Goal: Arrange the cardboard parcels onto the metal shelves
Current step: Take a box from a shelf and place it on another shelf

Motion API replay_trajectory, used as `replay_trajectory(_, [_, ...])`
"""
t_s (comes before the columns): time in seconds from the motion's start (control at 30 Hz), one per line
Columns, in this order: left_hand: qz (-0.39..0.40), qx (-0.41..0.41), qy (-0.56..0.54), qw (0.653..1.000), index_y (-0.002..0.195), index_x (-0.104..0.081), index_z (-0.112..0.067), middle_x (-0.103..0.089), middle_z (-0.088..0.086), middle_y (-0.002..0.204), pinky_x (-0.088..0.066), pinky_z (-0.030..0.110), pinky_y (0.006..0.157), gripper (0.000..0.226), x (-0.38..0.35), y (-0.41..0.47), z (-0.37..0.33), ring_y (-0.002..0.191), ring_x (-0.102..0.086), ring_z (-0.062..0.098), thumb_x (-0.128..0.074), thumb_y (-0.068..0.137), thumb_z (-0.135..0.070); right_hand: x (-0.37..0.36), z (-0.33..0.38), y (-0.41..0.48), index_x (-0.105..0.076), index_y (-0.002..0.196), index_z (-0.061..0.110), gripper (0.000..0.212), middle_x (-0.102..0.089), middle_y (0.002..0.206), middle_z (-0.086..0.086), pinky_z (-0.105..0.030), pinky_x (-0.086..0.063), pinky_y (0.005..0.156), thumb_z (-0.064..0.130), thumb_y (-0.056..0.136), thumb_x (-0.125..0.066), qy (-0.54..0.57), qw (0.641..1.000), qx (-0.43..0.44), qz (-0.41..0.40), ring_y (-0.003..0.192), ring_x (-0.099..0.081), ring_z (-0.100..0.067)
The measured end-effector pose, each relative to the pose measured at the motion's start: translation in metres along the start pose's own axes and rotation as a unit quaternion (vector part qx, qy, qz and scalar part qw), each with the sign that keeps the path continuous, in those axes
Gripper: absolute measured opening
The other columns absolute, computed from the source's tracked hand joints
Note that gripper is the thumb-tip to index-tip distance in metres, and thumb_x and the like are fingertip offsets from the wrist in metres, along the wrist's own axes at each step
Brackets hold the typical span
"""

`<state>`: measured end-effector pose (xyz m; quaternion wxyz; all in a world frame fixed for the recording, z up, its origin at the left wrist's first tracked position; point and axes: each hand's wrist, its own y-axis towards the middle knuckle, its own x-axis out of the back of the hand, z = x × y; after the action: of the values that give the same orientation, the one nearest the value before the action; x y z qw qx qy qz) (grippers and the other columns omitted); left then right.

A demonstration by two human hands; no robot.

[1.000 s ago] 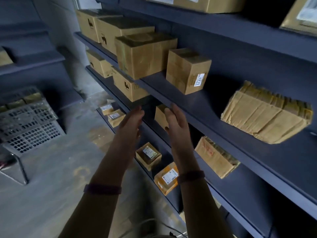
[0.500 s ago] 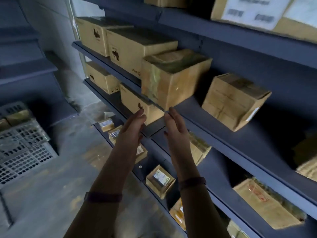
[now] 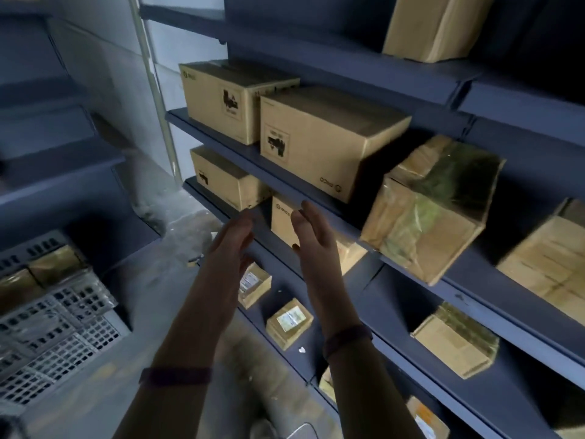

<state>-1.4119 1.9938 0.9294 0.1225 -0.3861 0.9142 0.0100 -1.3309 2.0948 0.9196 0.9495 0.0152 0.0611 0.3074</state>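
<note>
Dark blue metal shelves (image 3: 221, 139) run from upper left to lower right, loaded with cardboard parcels. My left hand (image 3: 232, 240) and my right hand (image 3: 311, 231) are raised side by side, palms facing each other, fingers straight, holding nothing. Just beyond them a small box (image 3: 283, 221) sits on the second shelf, with my right hand's fingers in front of it. A large box (image 3: 319, 144) and a tape-wrapped parcel (image 3: 424, 213) sit on the shelf above. Small labelled parcels (image 3: 289, 323) lie on the lowest shelf.
A grey perforated plastic crate (image 3: 60, 324) holding more parcels stands on the floor at the left. Another dark shelf unit (image 3: 57, 166) lines the far left wall. Concrete floor (image 3: 177, 242) lies between the two.
The view has swung left along the shelves, and the parcels appear closer and further right. Both hands stay raised, open and apart in the same pose.
</note>
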Motion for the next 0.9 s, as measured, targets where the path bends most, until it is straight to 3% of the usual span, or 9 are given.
replay_trajectory(0.07, [0.002, 0.004, 0.008, 1.0, 0.115, -0.061, -0.039, -0.061, -0.012, 0.123, -0.045, 0.029, 0.089, 0.027, 0.016, 0.032, -0.005, 0.117, -0.055, 0.008, -0.049, 0.092, -0.046, -0.02, -0.005, 0.028, -0.062, 0.089, 0.064, 0.041, -0.065, 0.092, 0.039, -0.002, -0.046, 0.067, 0.025, 0.099, -0.053, -0.001, 1.0, 0.001, 0.0, 0.091, -0.059, 0.02])
replay_trajectory(0.13, [0.0, 0.01, 0.032, 0.999, 0.122, -0.059, -0.041, -0.059, -0.013, 0.13, -0.043, 0.035, 0.098, 0.041, 0.028, 0.068, -0.011, 0.121, -0.052, 0.008, -0.05, 0.084, -0.052, -0.038, -0.014, 0.062, -0.062, 0.104, 0.053, 0.026, -0.066, 0.096, 0.033, -0.003, -0.046, 0.064, 0.03, 0.097, -0.054, 0.013, 1.0, 0.001, -0.01, 0.087, -0.059, 0.021])
replay_trajectory(0.27, [0.017, 0.008, 0.048, 0.999, 0.113, -0.06, -0.047, -0.061, -0.019, 0.125, -0.039, 0.034, 0.099, 0.035, 0.052, 0.146, -0.025, 0.119, -0.052, 0.002, -0.052, 0.08, -0.051, -0.075, -0.025, 0.136, -0.046, 0.141, 0.032, 0.057, -0.052, 0.119, 0.028, -0.014, -0.042, 0.084, 0.045, 0.087, -0.057, 0.04, 0.999, -0.001, -0.02, 0.107, -0.053, 0.009])
replay_trajectory(0.37, [0.004, 0.002, 0.068, 0.998, 0.102, -0.063, -0.043, -0.069, -0.026, 0.099, -0.042, 0.029, 0.089, 0.016, 0.075, 0.211, -0.036, 0.098, -0.06, -0.007, -0.052, 0.091, -0.039, -0.107, -0.03, 0.196, -0.048, 0.14, 0.031, 0.053, -0.05, 0.12, 0.031, -0.021, -0.042, 0.1, 0.04, 0.089, -0.058, 0.07, 0.997, 0.019, -0.018, 0.112, -0.05, 0.01])
replay_trajectory(0.5, [-0.015, -0.017, 0.084, 0.996, 0.089, -0.062, -0.03, -0.069, -0.023, 0.069, -0.049, 0.014, 0.059, 0.021, 0.103, 0.297, -0.062, 0.064, -0.064, -0.011, -0.045, 0.099, -0.024, -0.147, -0.035, 0.271, -0.047, 0.141, 0.028, 0.048, -0.054, 0.121, 0.026, -0.004, -0.049, 0.079, 0.032, 0.095, -0.059, 0.069, 0.996, 0.054, -0.023, 0.103, -0.054, 0.02])
replay_trajectory(0.57, [-0.019, -0.021, 0.09, 0.996, 0.097, -0.064, -0.032, -0.071, -0.024, 0.08, -0.049, 0.018, 0.066, 0.02, 0.116, 0.335, -0.074, 0.075, -0.065, -0.011, -0.045, 0.099, -0.027, -0.163, -0.036, 0.3, -0.044, 0.142, 0.028, 0.048, -0.058, 0.129, 0.014, -0.003, -0.048, 0.078, 0.03, 0.096, -0.058, 0.071, 0.995, 0.058, -0.027, 0.111, -0.057, 0.01])
replay_trajectory(0.67, [-0.036, -0.014, 0.08, 0.996, 0.124, -0.059, -0.035, -0.063, -0.018, 0.12, -0.042, 0.032, 0.096, 0.029, 0.136, 0.386, -0.088, 0.115, -0.055, 0.003, -0.047, 0.097, -0.034, -0.178, -0.036, 0.34, -0.042, 0.143, 0.032, 0.05, -0.054, 0.136, 0.01, -0.004, -0.049, 0.077, 0.032, 0.095, -0.059, 0.053, 0.994, 0.07, -0.059, 0.117, -0.054, 0.004])
replay_trajectory(0.8, [-0.026, -0.017, 0.06, 0.998, 0.128, -0.056, -0.034, -0.062, -0.022, 0.117, -0.037, 0.037, 0.107, 0.033, 0.156, 0.447, -0.103, 0.114, -0.053, -0.001, -0.05, 0.095, -0.037, -0.193, -0.039, 0.388, -0.04, 0.146, 0.031, 0.056, -0.048, 0.145, 0.009, -0.03, -0.041, 0.109, 0.039, 0.094, -0.06, -0.004, 0.988, 0.096, -0.118, 0.132, -0.045, -0.005])
replay_trajectory(0.9, [-0.02, -0.004, 0.049, 0.999, 0.128, -0.057, -0.033, -0.064, -0.017, 0.122, -0.037, 0.035, 0.105, 0.035, 0.173, 0.495, -0.11, 0.115, -0.054, 0.0, -0.051, 0.094, -0.038, -0.2, -0.045, 0.419, -0.037, 0.147, 0.028, 0.061, -0.048, 0.144, 0.005, -0.034, -0.04, 0.111, 0.039, 0.093, -0.061, -0.033, 0.977, 0.111, -0.177, 0.132, -0.046, -0.007])
